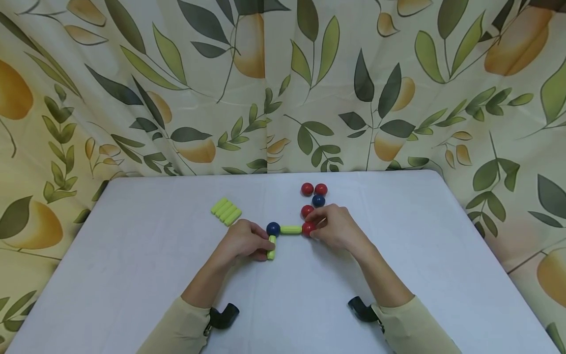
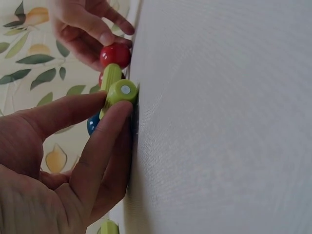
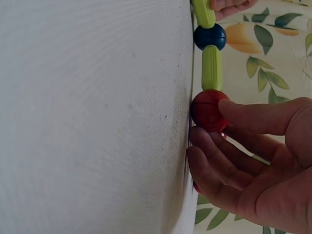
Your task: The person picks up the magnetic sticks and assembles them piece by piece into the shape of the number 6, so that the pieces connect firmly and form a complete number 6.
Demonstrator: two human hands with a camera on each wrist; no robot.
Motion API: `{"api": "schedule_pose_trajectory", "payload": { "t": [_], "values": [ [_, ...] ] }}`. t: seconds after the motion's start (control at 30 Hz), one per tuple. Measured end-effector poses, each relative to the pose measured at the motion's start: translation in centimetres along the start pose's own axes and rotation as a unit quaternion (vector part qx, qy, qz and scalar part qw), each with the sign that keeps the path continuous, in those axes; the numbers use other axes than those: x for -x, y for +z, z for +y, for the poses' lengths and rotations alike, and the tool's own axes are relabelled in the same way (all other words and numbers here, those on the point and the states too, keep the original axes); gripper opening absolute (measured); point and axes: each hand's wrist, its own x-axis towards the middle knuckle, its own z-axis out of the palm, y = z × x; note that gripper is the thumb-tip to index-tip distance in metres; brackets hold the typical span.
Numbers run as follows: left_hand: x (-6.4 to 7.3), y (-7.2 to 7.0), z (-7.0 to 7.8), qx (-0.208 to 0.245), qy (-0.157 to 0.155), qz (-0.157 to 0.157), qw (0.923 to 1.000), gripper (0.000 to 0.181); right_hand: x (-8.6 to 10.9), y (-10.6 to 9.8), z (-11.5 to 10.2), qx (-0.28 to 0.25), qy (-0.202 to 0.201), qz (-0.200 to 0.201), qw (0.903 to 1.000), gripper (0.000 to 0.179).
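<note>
My left hand (image 1: 244, 241) pinches a short yellow-green rod (image 1: 271, 254) between thumb and fingers; its pale round end spot (image 2: 126, 89) shows in the left wrist view. The rod's far end meets a dark blue ball (image 1: 273, 229). From that ball a second yellow-green rod (image 1: 290, 229) runs right to a red ball (image 1: 308, 229), forming a corner shape on the table. My right hand (image 1: 338, 227) holds this red ball, thumb on one side and fingertips at the other, as the right wrist view shows.
Several yellow-green rods (image 1: 226, 211) lie side by side beyond my left hand. Beyond my right hand sit a red ball (image 1: 307, 211), a dark blue ball (image 1: 318, 200) and two more red balls (image 1: 307, 189). A leaf-patterned curtain (image 1: 283, 98) hangs behind the white-covered table (image 1: 283, 309).
</note>
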Motion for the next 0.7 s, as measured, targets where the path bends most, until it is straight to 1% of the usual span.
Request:
{"api": "schedule_pose_trajectory", "payload": {
  "t": [0.27,0.53,0.7],
  "values": [
    [0.10,0.05,0.21,-0.004,-0.005,0.005,1.0000,0.024,-0.14,-0.18,-0.03,-0.001,-0.003,-0.003,1.0000,0.033],
    [0.12,-0.16,0.27,-0.011,-0.008,-0.002,0.9999,0.024,-0.08,-0.17,-0.08,-0.002,-0.004,-0.001,1.0000,0.034],
    [0.16,-0.16,0.17,-0.002,-0.009,-0.005,0.9999,0.025,-0.10,-0.02,0.04,0.001,-0.005,0.001,1.0000,0.034]
  ]
}}
